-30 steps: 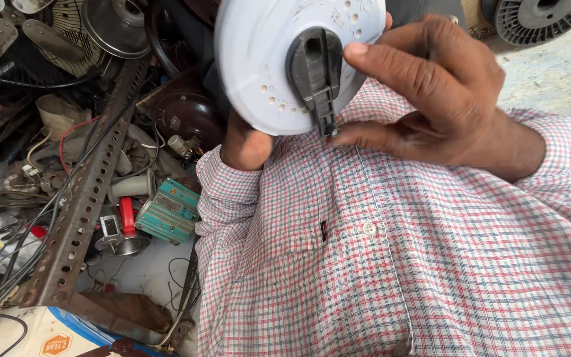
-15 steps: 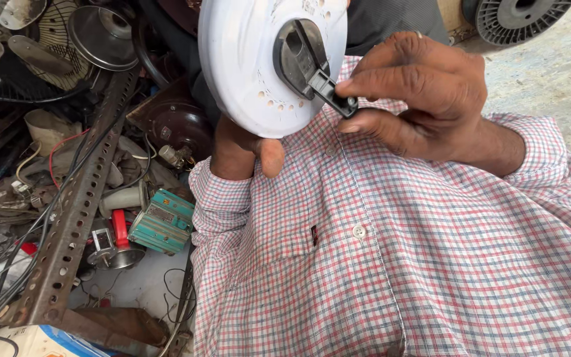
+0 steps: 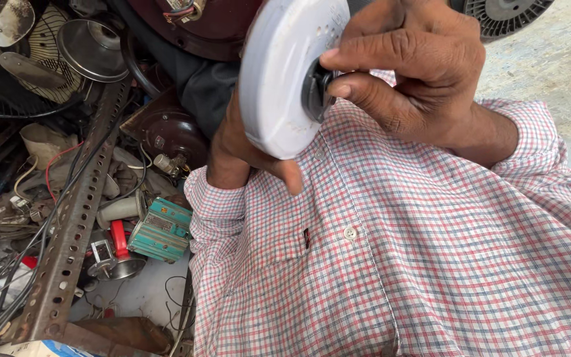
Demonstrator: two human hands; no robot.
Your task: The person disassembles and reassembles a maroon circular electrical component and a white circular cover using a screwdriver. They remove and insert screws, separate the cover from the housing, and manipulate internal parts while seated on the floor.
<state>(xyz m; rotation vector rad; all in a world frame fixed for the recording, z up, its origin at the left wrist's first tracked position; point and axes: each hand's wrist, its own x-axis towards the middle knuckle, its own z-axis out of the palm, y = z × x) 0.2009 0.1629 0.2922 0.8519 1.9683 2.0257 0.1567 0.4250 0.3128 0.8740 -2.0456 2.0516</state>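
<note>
A round white fan motor housing (image 3: 279, 79) is held up close in front of my checked shirt, tilted almost edge-on. My left hand (image 3: 239, 149) grips it from behind and below, thumb pressed on its lower rim. My right hand (image 3: 411, 66) pinches the small black part (image 3: 315, 89) at the centre of the housing's face between thumb and fingers. Most of that black part is hidden by my fingers.
To the left lies a heap of scrap: a slotted metal angle bar (image 3: 67, 225), tangled wires, a teal box-shaped part (image 3: 160, 230), a red-handled piece (image 3: 119, 239), metal fan covers (image 3: 94, 49) and a dark red motor body (image 3: 170, 135). A concrete floor (image 3: 563, 59) shows at upper right.
The white housing has turned from facing me to nearly edge-on and come closer. My right hand has closed over the black centre part, and my left thumb now shows on the lower rim.
</note>
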